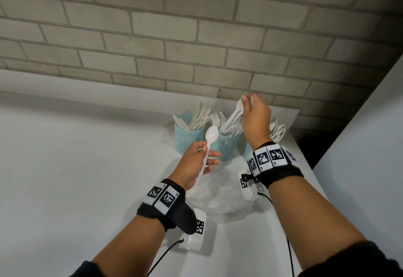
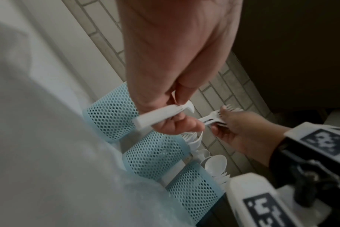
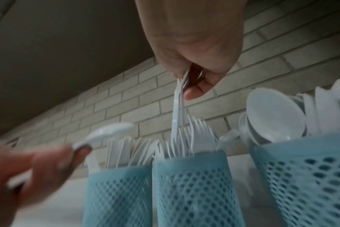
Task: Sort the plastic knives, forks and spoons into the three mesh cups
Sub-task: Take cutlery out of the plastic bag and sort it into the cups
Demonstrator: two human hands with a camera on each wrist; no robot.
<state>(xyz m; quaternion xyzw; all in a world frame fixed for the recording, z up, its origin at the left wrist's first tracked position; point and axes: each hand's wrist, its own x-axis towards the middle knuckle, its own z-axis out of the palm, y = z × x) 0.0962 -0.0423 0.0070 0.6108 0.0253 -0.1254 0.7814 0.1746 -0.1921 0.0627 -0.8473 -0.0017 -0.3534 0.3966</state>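
Three blue mesh cups stand in a row by the brick wall: the left cup [image 1: 187, 139] holds knives, the middle cup [image 1: 227, 145] forks, and the right cup [image 1: 247, 152] spoons, half hidden behind my right wrist. My right hand [image 1: 247, 102] pinches white forks [image 1: 234, 115] by their tine ends above the middle cup [image 3: 194, 184], with the handles [image 3: 178, 110] reaching down among the forks there. My left hand [image 1: 209, 153] grips a white spoon [image 1: 211, 135] by its handle, bowl up, in front of the left and middle cups.
A crumpled clear plastic bag [image 1: 224, 198] lies on the white table [image 1: 87, 167] between my forearms. The brick wall [image 1: 196, 47] rises right behind the cups. The table's right edge [image 1: 305, 163] runs close beside the right cup, with a dark gap beyond.
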